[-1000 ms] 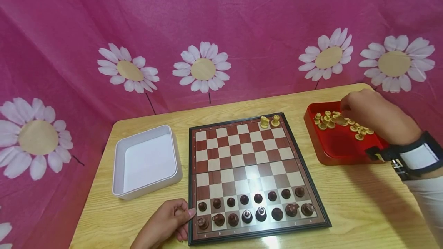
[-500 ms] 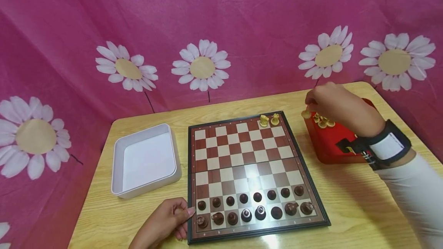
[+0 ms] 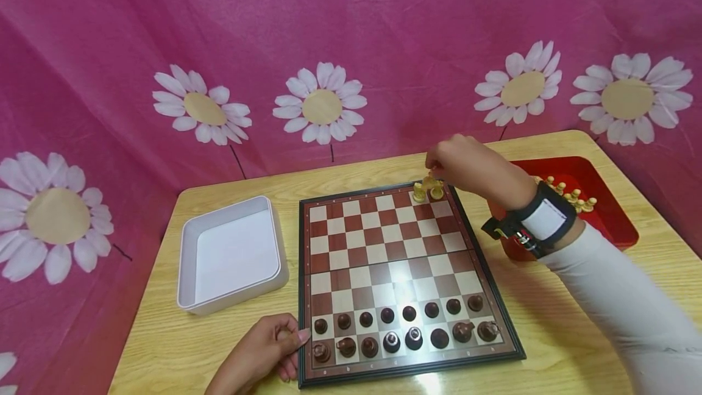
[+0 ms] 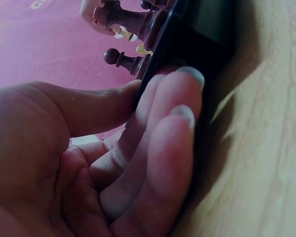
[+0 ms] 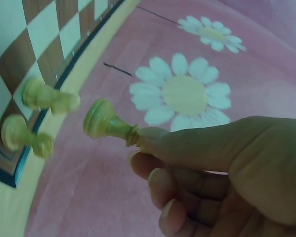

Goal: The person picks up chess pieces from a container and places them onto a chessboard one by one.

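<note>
My right hand (image 3: 477,166) pinches a pale yellow chess piece (image 5: 106,121) by its upper end, base outward; the fingers hide its top. In the head view it hangs over the far right corner of the chessboard (image 3: 373,236). Below it stand a yellow rook (image 3: 437,192) on the corner square and a yellow knight (image 3: 419,194) beside it. My left hand (image 3: 260,349) grips the near left edge of the board, thumb on the rim and fingers curled at its side and underside. Two rows of dark chess pieces (image 3: 409,314) stand along the near side.
To the right, partly behind my right forearm, a red tray (image 3: 625,242) holds several yellow pawns (image 3: 574,195). A white tray (image 3: 204,308) stands left of the board. A pink cloth (image 3: 406,47) with printed daisies hangs behind the wooden table (image 3: 164,334).
The right hand has lifted the yellow chess piece from the red tray and carried it left to the board's far right corner. The left hand stays at the board's edge.
</note>
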Tool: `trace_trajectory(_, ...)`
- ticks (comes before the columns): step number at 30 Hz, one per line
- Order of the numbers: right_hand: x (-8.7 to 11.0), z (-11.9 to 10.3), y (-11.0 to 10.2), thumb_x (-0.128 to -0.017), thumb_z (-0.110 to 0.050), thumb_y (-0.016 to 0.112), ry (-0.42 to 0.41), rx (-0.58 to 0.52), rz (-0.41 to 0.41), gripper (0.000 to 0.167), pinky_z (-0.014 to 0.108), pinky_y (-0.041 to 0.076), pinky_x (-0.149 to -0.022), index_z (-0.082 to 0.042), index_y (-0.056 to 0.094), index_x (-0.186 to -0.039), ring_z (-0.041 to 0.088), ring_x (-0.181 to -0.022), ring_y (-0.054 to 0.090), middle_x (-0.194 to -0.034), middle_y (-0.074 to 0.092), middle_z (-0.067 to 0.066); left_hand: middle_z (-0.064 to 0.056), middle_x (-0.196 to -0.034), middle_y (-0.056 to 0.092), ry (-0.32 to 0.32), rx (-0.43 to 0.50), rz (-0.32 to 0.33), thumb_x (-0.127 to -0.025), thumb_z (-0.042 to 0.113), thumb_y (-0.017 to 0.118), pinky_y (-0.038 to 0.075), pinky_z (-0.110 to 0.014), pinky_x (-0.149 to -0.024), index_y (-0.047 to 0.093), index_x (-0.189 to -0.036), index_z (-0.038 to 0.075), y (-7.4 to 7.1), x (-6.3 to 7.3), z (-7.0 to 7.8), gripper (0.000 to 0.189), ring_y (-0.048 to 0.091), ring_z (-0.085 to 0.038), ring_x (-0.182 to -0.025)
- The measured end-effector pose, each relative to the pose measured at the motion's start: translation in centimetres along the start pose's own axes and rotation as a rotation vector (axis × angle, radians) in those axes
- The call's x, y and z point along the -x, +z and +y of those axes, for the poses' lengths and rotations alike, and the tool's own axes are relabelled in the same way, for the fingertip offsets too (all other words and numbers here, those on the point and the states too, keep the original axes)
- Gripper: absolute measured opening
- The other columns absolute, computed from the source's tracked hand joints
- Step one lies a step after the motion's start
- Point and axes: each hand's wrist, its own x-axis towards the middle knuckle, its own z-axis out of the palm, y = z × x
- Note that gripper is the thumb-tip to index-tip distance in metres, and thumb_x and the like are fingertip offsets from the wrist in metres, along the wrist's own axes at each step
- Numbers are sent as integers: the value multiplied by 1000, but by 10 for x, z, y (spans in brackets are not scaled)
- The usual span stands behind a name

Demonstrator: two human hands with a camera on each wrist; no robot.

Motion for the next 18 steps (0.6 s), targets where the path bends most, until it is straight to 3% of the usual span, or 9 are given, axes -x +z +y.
trace_trajectory(5, -10, -9, 13, -92, -3, 76, 20, -54, -52, 6, 30, 55, -58, -3, 78, -97, 17, -65, 62, -82, 73, 8, -2, -62, 65, 7, -4, 0, -103, 28, 67, 55, -22, -51, 58, -91, 1, 0, 0, 0, 31, 62, -7, -50)
trace_trajectory(12, -17, -16, 22, -94, -4, 75, -8, -86, -66, 9, 27, 53, -56, -2, 79, -102, 17, -65, 61, -86, 75, 9, 0, -60, 64, 6, -20, 17, -103, 28, 67, 53, -22, -50, 59, -90, 1, 1, 1, 0, 31, 62, -7, -50)
trace_trajectory(18, -23, -19, 34, -93, -1, 75, -47, -81, -77, 3, 25, 45, -55, -3, 77, -93, 15, -62, 53, -72, 65, 4, 0, -60, 63, 3, -25, 15, -103, 26, 66, 53, -22, -50, 58, -89, 1, 2, 0, -1, 30, 63, -8, -51)
